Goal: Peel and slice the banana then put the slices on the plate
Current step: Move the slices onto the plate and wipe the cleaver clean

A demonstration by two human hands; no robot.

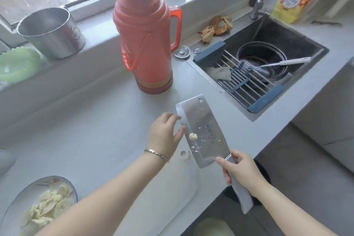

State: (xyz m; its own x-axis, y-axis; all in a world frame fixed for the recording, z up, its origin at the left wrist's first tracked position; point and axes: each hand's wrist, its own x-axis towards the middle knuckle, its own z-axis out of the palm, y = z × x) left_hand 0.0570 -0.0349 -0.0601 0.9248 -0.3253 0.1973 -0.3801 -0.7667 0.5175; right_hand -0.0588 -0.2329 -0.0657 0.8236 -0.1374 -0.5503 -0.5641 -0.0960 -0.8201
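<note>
My right hand (pixel 240 168) grips the grey handle of a broad steel cleaver (pixel 203 132), held up over the counter with its flat side facing me. A small lump of banana (pixel 193 136) and a few smears stick to the blade. My left hand (pixel 165 134), with a bracelet on its wrist, is open with fingers spread, its fingertips at the blade's left edge close to the lump. A white plate (pixel 21 195) at the lower left holds several pale banana slices (pixel 47 207). Under my left forearm lies a white cutting board (pixel 183 184).
A red thermos (pixel 146 36) stands on the grey counter behind the cleaver. The sink (pixel 268 63) at the right holds a drying rack, a dark pot and a brush. A steel pot (pixel 51 32) and a green lid sit at the left by the window. Peels lie by the tap.
</note>
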